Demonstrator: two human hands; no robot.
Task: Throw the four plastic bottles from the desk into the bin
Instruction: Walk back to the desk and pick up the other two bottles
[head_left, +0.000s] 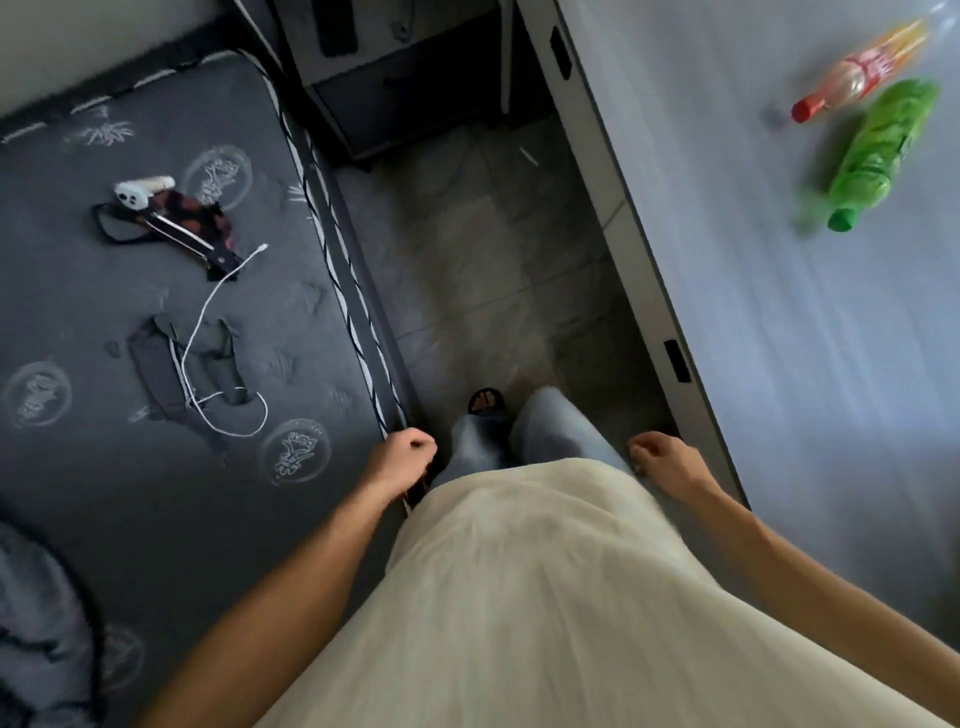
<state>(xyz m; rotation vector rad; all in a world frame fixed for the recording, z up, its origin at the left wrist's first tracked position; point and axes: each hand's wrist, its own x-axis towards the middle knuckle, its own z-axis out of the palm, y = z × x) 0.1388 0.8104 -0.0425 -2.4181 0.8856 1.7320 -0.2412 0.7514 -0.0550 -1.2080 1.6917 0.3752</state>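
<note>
- Floor aisle (483, 270): narrow tiled strip between mattress and desk, bare apart from legs and one sandalled foot at the near end.
- Dark cabinet (410, 88): closes the far end of the aisle.
- Desk (805, 338): wide pale top on the right, bare along the whole near stretch; open to a reach from the aisle edge.
- Green bottle (878, 150) and orange bottle (857, 75): lying at the far right of the desk, just beside each other, nothing around them.
- Mattress (78, 312): left side; strewn with white cable (208, 312), dark pouch (171, 364) and small items.
- Left hand (408, 454): loosely curled, empty, at the mattress corner.
- Right hand (662, 457): loosely curled, empty, by the desk edge.
</note>
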